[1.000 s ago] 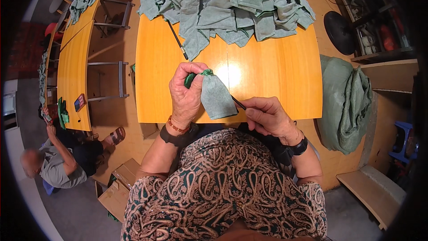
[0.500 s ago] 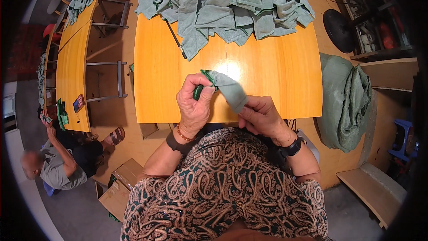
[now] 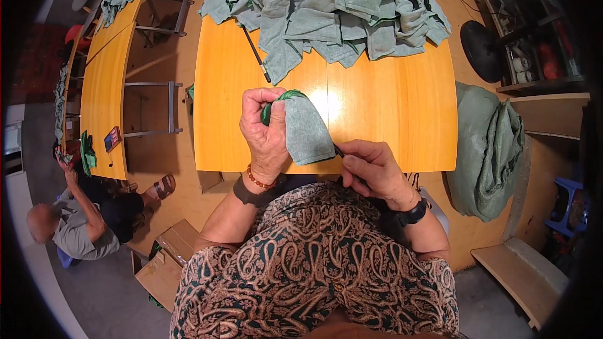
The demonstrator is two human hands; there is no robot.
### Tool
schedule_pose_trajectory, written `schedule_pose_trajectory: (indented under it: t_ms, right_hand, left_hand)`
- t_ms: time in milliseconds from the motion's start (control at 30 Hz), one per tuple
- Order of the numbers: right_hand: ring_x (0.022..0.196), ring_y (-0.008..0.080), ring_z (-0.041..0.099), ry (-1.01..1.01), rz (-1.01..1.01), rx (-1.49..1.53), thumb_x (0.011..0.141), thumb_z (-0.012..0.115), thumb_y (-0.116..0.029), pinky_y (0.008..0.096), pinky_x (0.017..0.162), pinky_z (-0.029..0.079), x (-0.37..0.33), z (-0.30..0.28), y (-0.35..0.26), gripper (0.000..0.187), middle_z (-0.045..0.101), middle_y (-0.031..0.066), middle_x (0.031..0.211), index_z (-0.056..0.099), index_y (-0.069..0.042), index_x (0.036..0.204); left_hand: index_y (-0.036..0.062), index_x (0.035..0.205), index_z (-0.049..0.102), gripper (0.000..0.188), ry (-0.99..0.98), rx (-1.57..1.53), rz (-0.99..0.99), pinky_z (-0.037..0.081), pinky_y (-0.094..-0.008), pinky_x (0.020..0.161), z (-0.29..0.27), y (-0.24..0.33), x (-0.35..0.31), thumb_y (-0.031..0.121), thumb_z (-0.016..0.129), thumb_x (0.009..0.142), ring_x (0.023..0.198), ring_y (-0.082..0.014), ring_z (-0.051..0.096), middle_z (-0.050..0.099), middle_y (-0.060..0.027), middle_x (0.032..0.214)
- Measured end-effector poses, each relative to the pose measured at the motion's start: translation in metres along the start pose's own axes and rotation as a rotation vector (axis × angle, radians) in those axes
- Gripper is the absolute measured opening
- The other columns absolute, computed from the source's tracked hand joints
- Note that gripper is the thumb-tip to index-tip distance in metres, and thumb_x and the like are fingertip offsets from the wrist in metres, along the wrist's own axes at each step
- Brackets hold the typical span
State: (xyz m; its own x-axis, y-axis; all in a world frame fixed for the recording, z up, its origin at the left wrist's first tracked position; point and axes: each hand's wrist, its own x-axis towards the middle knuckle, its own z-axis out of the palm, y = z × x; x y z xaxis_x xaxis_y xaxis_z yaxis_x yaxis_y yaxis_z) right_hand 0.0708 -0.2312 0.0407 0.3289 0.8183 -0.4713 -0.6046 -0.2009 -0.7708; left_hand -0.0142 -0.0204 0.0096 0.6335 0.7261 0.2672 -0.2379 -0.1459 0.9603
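Observation:
My left hand [image 3: 264, 129] is closed on a small grey-green fabric piece [image 3: 308, 132] with a bright green underside. The piece hangs to the right of that hand, above the table's near edge, its pale face flat and its lower corner squared. My right hand [image 3: 372, 171] pinches a thin dark stick-like tool [image 3: 339, 150] whose end meets the lower right corner of the fabric piece; whether it goes inside cannot be seen. Farther off, a heap of similar fabric pieces [image 3: 361, 25] covers the far part of the wooden table [image 3: 402, 113].
A slim black rod [image 3: 256, 53] lies by the heap. To the right stand a large green sack [image 3: 480, 150] and a round black base [image 3: 480, 50]. At left, a seated person [image 3: 88, 226] works beside another table [image 3: 103, 100], near a cardboard box [image 3: 166, 270].
The fabric piece has gone from a narrow, bent strip to a wider, flatter shape. My right hand has shifted slightly right and down, and the dark tool now shows in it.

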Motion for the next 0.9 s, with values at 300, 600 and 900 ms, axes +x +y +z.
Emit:
schedule_pose_trajectory:
  t_ms: [300, 600, 900]
  right_hand:
    - [0.044, 0.0034, 0.046, 0.007, -0.022, -0.137, 0.1, 0.052, -0.008, 0.018, 0.039, 0.035, -0.015, -0.005, -0.005, 0.03, 0.062, 0.0019, 0.068, 0.061, -0.003, 0.129]
    - [0.045, 0.0033, 0.045, 0.014, 0.001, -0.103, 0.102, 0.053, -0.012, 0.0176, 0.04, 0.033, -0.008, 0.005, 0.005, 0.03, 0.061, 0.0003, 0.066, 0.061, -0.005, 0.129]
    - [0.044, 0.0034, 0.043, -0.044, 0.021, -0.011, 0.102, 0.052, -0.014, 0.0184, 0.039, 0.031, -0.004, 0.007, 0.007, 0.03, 0.059, 0.0003, 0.065, 0.061, -0.005, 0.129]
  left_hand:
    - [0.0027, 0.1, 0.053, 0.007, -0.095, 0.032, 0.064, 0.049, -0.0256, 0.079, 0.002, 0.007, 0.002, 0.003, 0.059, 0.096, 0.085, -0.0103, 0.058, 0.063, -0.0061, 0.093]
    - [0.0034, 0.101, 0.054, 0.008, -0.15, -0.006, 0.004, 0.049, -0.0275, 0.084, -0.005, 0.01, -0.003, 0.007, 0.06, 0.097, 0.09, -0.0121, 0.059, 0.065, -0.0088, 0.101]
    - [0.0043, 0.101, 0.052, 0.01, -0.155, -0.18, -0.149, 0.049, -0.0223, 0.067, 0.0, 0.007, -0.019, 0.009, 0.059, 0.098, 0.075, -0.0071, 0.058, 0.062, -0.004, 0.091]
